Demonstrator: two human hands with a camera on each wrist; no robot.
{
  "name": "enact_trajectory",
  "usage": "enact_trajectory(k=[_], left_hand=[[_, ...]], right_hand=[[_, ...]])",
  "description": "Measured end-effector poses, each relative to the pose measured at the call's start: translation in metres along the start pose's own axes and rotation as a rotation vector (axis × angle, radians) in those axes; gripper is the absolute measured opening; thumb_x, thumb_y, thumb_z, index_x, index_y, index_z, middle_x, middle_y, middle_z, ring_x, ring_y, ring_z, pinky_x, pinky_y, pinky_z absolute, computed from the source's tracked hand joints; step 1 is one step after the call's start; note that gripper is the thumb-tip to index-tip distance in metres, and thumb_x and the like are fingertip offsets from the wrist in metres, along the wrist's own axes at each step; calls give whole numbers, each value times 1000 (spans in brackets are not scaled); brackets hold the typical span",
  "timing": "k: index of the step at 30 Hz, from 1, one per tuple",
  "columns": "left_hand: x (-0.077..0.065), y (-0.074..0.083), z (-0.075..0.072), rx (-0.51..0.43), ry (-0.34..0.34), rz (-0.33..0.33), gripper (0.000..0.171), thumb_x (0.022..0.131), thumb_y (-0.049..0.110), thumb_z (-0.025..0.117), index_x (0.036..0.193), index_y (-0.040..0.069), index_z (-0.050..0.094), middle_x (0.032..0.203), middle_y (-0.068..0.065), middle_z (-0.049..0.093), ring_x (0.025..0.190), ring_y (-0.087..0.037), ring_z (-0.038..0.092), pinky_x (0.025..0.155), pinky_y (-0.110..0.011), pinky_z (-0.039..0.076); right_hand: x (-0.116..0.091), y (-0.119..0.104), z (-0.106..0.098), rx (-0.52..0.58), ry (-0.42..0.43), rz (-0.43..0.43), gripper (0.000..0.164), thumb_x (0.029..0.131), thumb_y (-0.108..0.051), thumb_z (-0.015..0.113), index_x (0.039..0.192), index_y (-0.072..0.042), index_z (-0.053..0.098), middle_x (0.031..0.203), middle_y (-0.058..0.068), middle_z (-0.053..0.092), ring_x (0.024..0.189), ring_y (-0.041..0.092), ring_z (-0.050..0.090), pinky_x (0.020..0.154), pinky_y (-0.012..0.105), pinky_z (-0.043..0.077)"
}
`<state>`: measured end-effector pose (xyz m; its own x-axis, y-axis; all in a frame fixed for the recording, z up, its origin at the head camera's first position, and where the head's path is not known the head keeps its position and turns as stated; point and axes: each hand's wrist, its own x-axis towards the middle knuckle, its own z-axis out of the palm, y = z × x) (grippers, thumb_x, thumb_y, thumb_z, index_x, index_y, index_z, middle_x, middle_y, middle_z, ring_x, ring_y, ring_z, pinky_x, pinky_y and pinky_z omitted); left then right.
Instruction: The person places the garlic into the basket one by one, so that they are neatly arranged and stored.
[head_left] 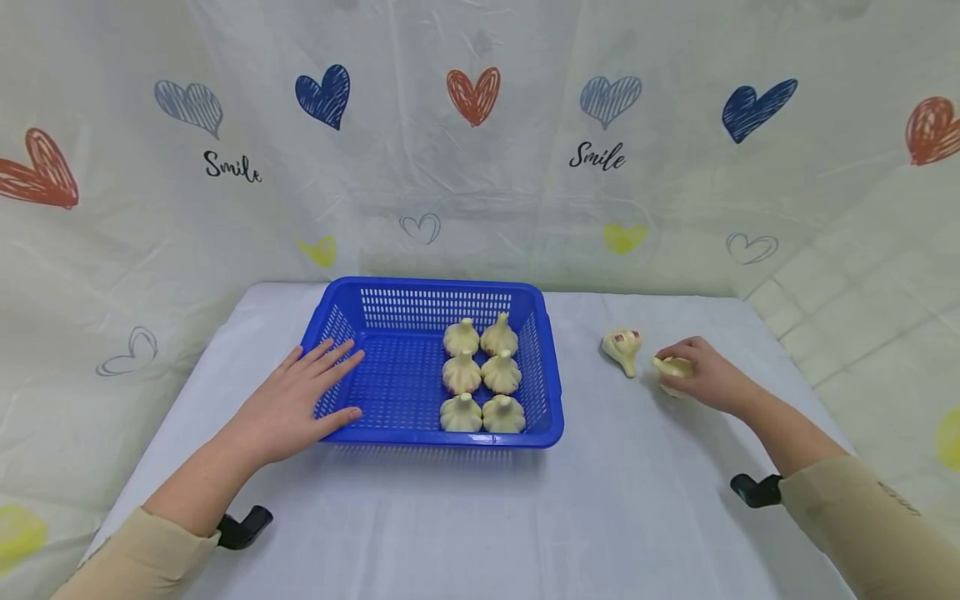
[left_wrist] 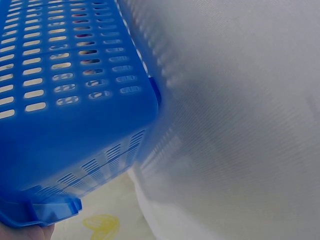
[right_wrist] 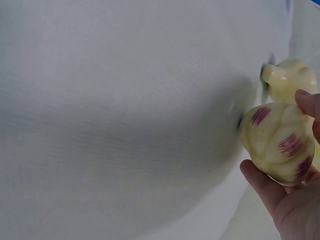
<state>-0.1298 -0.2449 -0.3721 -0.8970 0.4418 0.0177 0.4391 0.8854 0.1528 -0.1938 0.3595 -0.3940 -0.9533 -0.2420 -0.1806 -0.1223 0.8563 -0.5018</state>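
Note:
A blue plastic basket (head_left: 420,438) stands on the table, with several garlic bulbs (head_left: 461,372) in two columns along its right side. My left hand (head_left: 288,408) rests at the basket's left rim with its fingers straight and spread. In the left wrist view only a bit of that hand (left_wrist: 25,234) shows, beneath the rim. To the right of the basket, my right hand (head_left: 708,379) holds a garlic bulb (right_wrist: 280,142) with purple streaks between thumb and fingers. Another garlic bulb (head_left: 622,346) lies on the table, just left of the held one.
White cloth (head_left: 480,525) covers the table. Behind it hangs a pale curtain (head_left: 517,179) printed with hearts and the word "Smile". A black wrist mount (head_left: 243,527) sticks out by the left sleeve, and a second black mount (head_left: 756,491) by the right one.

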Motion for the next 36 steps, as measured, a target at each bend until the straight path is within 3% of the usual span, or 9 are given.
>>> enact_trajectory(k=[8,22,31,36], left_hand=[[0,0,0,4,1,-1,83,93,71,43,158,22,27,164,-5,21,150,-36,16,120,-57,9],[1,0,1,-1,-4,-2,79,94,60,54,158,22,27,164,-5,21,151,-35,14,120,-57,8],[1,0,1,6,-9,-4,79,94,60,55,158,22,28,164,-5,21,151,-34,13,120,-58,9],[1,1,0,4,-10,-9,80,94,61,55,158,22,28,164,-6,21,151,-35,13,121,-57,7]], right_hand=[[1,-2,-2,-29,31,-15,44,96,-31,67,128,-1,61,126,23,45,113,40,48,91,57,46],[0,-6,-4,-54,79,-14,47,98,-37,63,130,-2,62,131,25,59,124,47,48,99,66,40],[-2,-3,-6,-28,85,-2,47,100,-33,60,131,2,60,132,27,58,120,49,54,93,59,50],[-4,-2,-10,-80,93,11,50,100,-36,59,131,3,60,129,30,58,116,51,56,88,60,52]])
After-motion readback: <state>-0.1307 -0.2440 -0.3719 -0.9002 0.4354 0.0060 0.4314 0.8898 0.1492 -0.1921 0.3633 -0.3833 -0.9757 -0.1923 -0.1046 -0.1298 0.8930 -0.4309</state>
